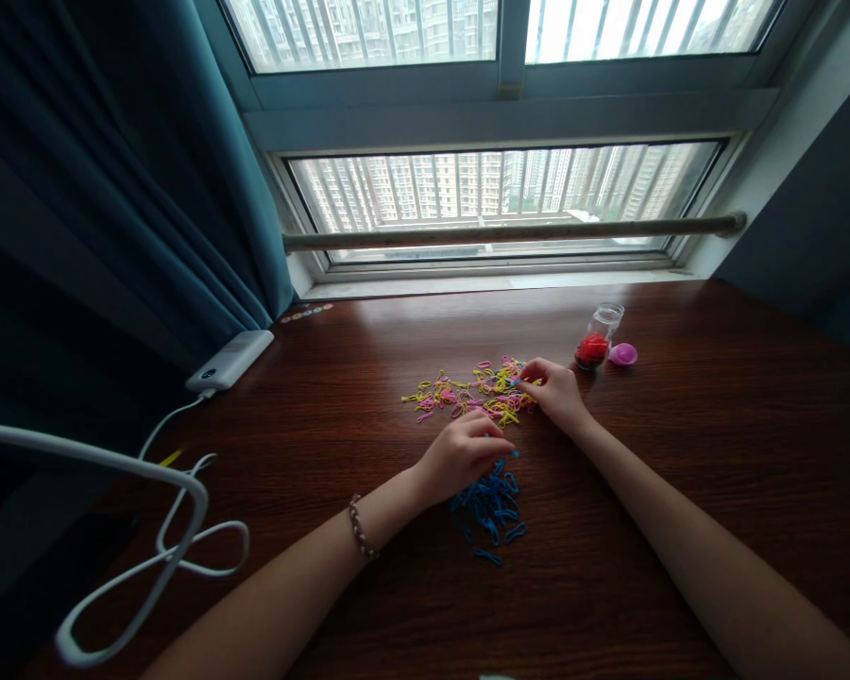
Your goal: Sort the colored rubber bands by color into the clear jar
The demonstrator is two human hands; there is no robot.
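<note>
A loose pile of pink and yellow rubber bands (pixel 460 392) is spread on the brown wooden table. Nearer to me lies a pile of blue rubber bands (pixel 492 505), with a few strays at its lower edge. Just over the far side of the blue pile is my left hand (pixel 467 451), fingers pinched, a bit of blue rubber band (pixel 515 454) showing at the tips. My right hand (pixel 553 392) reaches into the right end of the pink and yellow pile. Its thumb and forefinger close on a small blue rubber band (pixel 517 382).
Back right stand a clear jar (pixel 602 326) with red and dark contents and a purple lid (pixel 623 354). On the left are a white power bank (pixel 231 362), a looping white cable (pixel 191 510) and a blue curtain (pixel 205 189). A barred window (pixel 502 189) rises behind the table.
</note>
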